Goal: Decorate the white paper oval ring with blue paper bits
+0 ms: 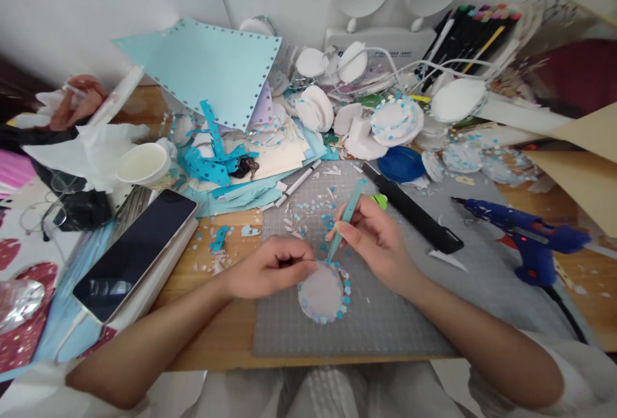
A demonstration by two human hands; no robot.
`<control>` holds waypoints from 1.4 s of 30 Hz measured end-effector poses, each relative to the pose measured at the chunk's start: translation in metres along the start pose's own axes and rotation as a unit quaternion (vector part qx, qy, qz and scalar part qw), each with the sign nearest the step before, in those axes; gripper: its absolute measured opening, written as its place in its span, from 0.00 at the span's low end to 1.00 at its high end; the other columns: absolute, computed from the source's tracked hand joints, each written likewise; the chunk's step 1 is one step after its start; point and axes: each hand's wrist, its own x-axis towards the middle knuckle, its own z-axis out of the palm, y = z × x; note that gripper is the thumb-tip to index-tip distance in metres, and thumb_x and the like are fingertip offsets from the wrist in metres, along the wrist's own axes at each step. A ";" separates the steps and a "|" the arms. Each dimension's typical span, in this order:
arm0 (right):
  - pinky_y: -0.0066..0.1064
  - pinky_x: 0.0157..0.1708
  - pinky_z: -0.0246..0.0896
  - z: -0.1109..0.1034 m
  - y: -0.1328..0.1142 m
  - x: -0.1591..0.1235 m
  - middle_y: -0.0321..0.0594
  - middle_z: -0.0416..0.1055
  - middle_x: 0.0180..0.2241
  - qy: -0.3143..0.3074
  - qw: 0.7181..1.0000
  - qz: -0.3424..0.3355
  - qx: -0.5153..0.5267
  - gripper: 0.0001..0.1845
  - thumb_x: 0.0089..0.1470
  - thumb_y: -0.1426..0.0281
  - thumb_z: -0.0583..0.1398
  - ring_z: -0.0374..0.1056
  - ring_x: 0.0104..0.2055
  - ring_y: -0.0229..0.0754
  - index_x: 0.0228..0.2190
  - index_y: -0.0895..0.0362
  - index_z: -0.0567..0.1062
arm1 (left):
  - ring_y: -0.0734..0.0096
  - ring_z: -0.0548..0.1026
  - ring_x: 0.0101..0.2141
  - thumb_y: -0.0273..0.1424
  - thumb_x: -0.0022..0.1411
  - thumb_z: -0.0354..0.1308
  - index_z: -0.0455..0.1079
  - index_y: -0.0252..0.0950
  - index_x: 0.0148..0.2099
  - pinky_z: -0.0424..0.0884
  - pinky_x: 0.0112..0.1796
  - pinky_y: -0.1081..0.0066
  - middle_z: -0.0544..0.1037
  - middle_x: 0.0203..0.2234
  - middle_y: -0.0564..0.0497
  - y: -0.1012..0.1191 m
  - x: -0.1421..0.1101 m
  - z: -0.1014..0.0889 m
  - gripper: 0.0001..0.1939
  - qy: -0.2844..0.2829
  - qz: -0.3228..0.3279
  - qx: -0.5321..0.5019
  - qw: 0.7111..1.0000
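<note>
Scene: a person works at a cluttered craft bench (231, 334), both hands over a grey cutting mat (385, 315) near the middle.
Left hand: the left hand (270, 267) has its fingers pressed together in a pinch on the upper left rim of a pale round disc (321, 292), steadying it flat on the mat.
Right hand: the right hand (376, 241) pinches teal tweezers (344, 218), their tip down at the disc's far edge.
Disc: small blue flower pieces line its right and near rim; the left rim looks mostly bare, so the edging seems roughly half done.
Supply: loose blue punched bits (313, 212) lie scattered on the mat just beyond the hands.
Finished pieces: a white disc with blue speckles (398, 119) sits far right among plain white discs (315, 106).
Tools aside: a blue glue gun (525, 231) rests on the right, a black knife (414, 212) between it and the hands.
Left side: a phone (135, 254) lies dark beside a paper cup (144, 164).
</note>
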 end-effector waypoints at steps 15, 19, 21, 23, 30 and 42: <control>0.29 0.26 0.63 -0.002 0.008 0.002 0.35 0.68 0.27 0.016 1.000 0.015 0.018 0.09 0.56 0.61 0.59 0.67 0.29 0.37 0.31 0.53 0.67 | 0.80 0.54 0.21 0.34 0.66 0.49 0.59 0.32 0.26 0.52 0.22 0.77 0.57 0.19 0.57 0.000 0.000 0.000 0.16 -0.004 0.005 -0.003 1.000; 0.29 0.26 0.63 -0.002 0.011 0.003 0.34 0.68 0.27 0.033 0.998 0.025 0.039 0.09 0.56 0.61 0.59 0.67 0.28 0.37 0.32 0.53 0.67 | 0.79 0.54 0.22 0.34 0.66 0.49 0.59 0.32 0.26 0.52 0.23 0.77 0.57 0.20 0.57 0.000 0.000 0.000 0.16 -0.003 0.003 0.007 1.000; 0.29 0.26 0.63 -0.002 0.011 0.003 0.34 0.68 0.28 0.027 0.998 0.031 0.055 0.10 0.56 0.60 0.59 0.68 0.29 0.37 0.32 0.53 0.67 | 0.79 0.55 0.22 0.35 0.66 0.49 0.59 0.32 0.26 0.52 0.23 0.77 0.58 0.20 0.57 0.000 0.000 0.000 0.17 -0.002 0.003 0.012 1.000; 0.29 0.26 0.63 -0.002 0.010 0.004 0.35 0.68 0.28 0.011 0.998 0.037 0.046 0.10 0.55 0.60 0.59 0.68 0.29 0.37 0.32 0.53 0.68 | 0.79 0.55 0.22 0.36 0.66 0.49 0.59 0.32 0.26 0.52 0.23 0.77 0.58 0.19 0.57 0.000 0.000 0.000 0.17 -0.001 0.003 0.014 1.000; 0.30 0.26 0.64 -0.003 0.005 0.005 0.35 0.69 0.28 0.024 0.999 0.021 0.023 0.11 0.55 0.60 0.60 0.69 0.29 0.38 0.31 0.53 0.67 | 0.78 0.56 0.23 0.35 0.66 0.49 0.60 0.32 0.26 0.54 0.23 0.77 0.58 0.20 0.56 0.000 0.000 -0.001 0.17 -0.002 0.003 0.023 1.000; 0.38 0.46 0.67 -0.014 0.003 0.017 0.39 0.73 0.38 0.184 0.980 -0.069 -0.035 0.08 0.52 0.67 0.63 0.71 0.43 0.42 0.34 0.51 0.69 | 0.79 0.56 0.22 0.33 0.67 0.47 0.59 0.33 0.27 0.54 0.23 0.78 0.58 0.20 0.56 -0.002 0.000 0.002 0.16 -0.022 0.042 0.086 0.995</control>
